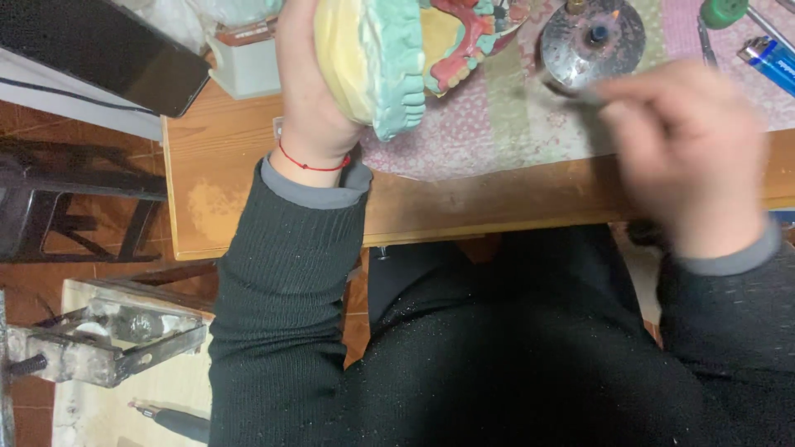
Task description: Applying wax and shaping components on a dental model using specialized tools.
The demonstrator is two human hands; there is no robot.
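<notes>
— Far left: dark phone [108, 50] on the worktop [248, 215], well apart from the work. Next, left hand [310, 91], red thread at the wrist, clamped around a yellow-and-teal dental cast [373, 66], held raised over the patterned mat [497, 116], teeth toward the right.

— And the pink-and-red wax denture piece [464, 41]?

— Seated against the cast, near the top edge. Right of that, a small round metal burner [592, 37] on the mat, apparently lit, though too blurred to be sure. Then right hand [687, 149], fingers pinched together on a thin metal instrument [571, 89], tip just beside the burner. Blue lighter [770, 60] at the far right.

— Advice for the moment?

— Better kept steady: cast braced firmly, instrument tip warmed only briefly, sleeve well clear of the flame.
</notes>
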